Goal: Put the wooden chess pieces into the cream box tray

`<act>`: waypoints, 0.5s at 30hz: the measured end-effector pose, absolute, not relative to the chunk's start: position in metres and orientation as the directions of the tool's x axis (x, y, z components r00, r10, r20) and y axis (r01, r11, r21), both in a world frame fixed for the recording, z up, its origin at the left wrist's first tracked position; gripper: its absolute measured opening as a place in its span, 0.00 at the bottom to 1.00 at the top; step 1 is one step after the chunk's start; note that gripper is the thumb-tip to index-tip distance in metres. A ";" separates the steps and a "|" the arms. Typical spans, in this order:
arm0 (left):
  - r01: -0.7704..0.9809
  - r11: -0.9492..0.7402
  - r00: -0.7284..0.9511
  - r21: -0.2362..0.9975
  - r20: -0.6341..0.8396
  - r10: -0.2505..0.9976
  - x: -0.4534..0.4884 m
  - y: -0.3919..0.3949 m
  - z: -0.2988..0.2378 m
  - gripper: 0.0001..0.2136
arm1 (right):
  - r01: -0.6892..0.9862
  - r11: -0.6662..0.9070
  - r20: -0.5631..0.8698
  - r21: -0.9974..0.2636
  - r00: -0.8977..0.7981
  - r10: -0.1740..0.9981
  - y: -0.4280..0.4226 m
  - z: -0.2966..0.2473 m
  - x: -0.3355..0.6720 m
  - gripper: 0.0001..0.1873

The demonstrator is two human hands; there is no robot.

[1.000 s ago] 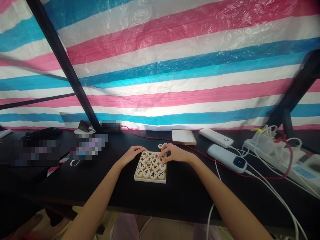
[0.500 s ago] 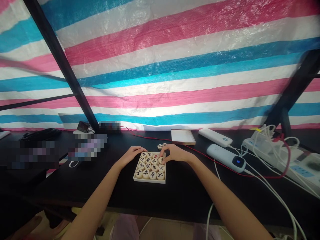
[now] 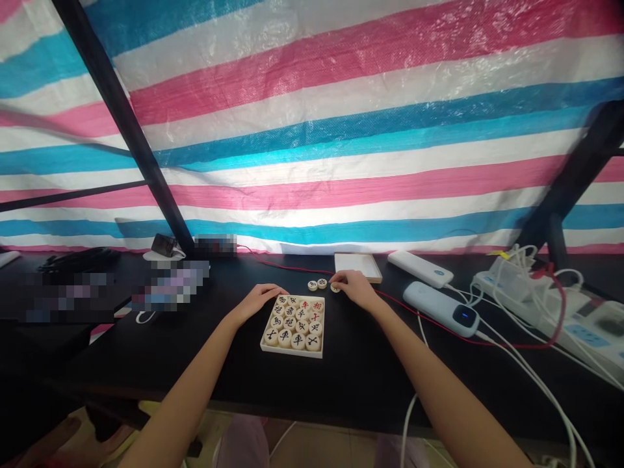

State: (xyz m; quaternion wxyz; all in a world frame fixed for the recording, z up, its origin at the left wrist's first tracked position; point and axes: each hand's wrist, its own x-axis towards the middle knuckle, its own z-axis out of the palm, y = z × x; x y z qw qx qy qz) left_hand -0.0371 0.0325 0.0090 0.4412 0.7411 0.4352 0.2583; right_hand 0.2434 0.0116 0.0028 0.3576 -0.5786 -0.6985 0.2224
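Note:
A small wooden tray (image 3: 292, 351) of round Chinese chess pieces lies on the black table. My left hand (image 3: 256, 300) rests curled against the tray's far left corner, steadying it. My right hand (image 3: 353, 286) reaches beyond the tray's far right corner, fingertips pinched on a chess piece (image 3: 335, 288) that touches the table. Two more loose pieces (image 3: 317, 284) lie in a row just left of it.
The tray's wooden lid (image 3: 358, 265) lies behind my right hand. Two white power banks (image 3: 442, 307) and a power strip (image 3: 560, 305) with tangled white cables and a red wire occupy the right. Blurred items and a small device (image 3: 163, 246) sit at the left. A striped tarp hangs behind.
My right hand left the tray's top right corner and moved back and right with a piece, setting it beside the two loose ones. The left hand has stayed put.

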 end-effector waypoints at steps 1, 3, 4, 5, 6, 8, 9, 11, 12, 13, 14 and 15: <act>0.418 -0.235 0.489 0.877 0.001 0.873 -0.037 0.033 0.009 0.20 | 0.702 0.234 0.268 -0.672 -0.065 0.961 0.011 0.001 0.242 0.06; 0.421 -0.242 0.488 0.874 0.006 0.873 -0.037 0.033 0.008 0.20 | 0.764 0.241 0.321 -0.598 -0.048 0.946 0.011 -0.004 0.238 0.08; 0.420 -0.242 0.489 0.874 0.007 0.872 -0.038 0.034 0.008 0.20 | 0.782 0.244 0.345 -0.573 -0.041 0.938 0.011 -0.006 0.236 0.09; 0.419 -0.242 0.491 0.875 0.006 0.871 -0.038 0.034 0.008 0.20 | 0.799 0.246 0.367 -0.549 -0.034 0.930 0.012 -0.008 0.234 0.10; 0.417 -0.240 0.491 0.877 0.005 0.871 -0.038 0.034 0.008 0.20 | 0.816 0.245 0.385 -0.524 -0.030 0.922 0.012 -0.011 0.233 0.10; 0.416 -0.232 0.490 0.879 -0.001 0.872 -0.037 0.034 0.007 0.20 | 0.843 0.243 0.405 -0.480 -0.032 0.914 0.013 -0.015 0.230 0.10; 0.417 -0.229 0.489 0.880 -0.005 0.873 -0.037 0.034 0.007 0.20 | 0.853 0.241 0.408 -0.464 -0.036 0.912 0.013 -0.016 0.230 0.10; 0.421 -0.222 0.483 0.879 -0.010 0.875 -0.037 0.035 0.007 0.20 | 0.863 0.239 0.405 -0.445 -0.044 0.913 0.014 -0.018 0.229 0.10; 0.423 -0.220 0.481 0.879 -0.012 0.877 -0.037 0.035 0.007 0.21 | 0.865 0.236 0.402 -0.442 -0.044 0.915 0.014 -0.019 0.229 0.09; 0.424 -0.219 0.478 0.879 -0.012 0.878 -0.037 0.035 0.007 0.20 | 0.867 0.232 0.397 -0.441 -0.043 0.917 0.014 -0.019 0.228 0.09; 0.424 -0.217 0.476 0.879 -0.013 0.879 -0.037 0.035 0.007 0.20 | 0.869 0.229 0.395 -0.438 -0.042 0.918 0.014 -0.019 0.228 0.10; 0.424 -0.215 0.475 0.880 -0.013 0.880 -0.037 0.035 0.007 0.20 | 0.871 0.229 0.397 -0.435 -0.043 0.917 0.014 -0.019 0.227 0.10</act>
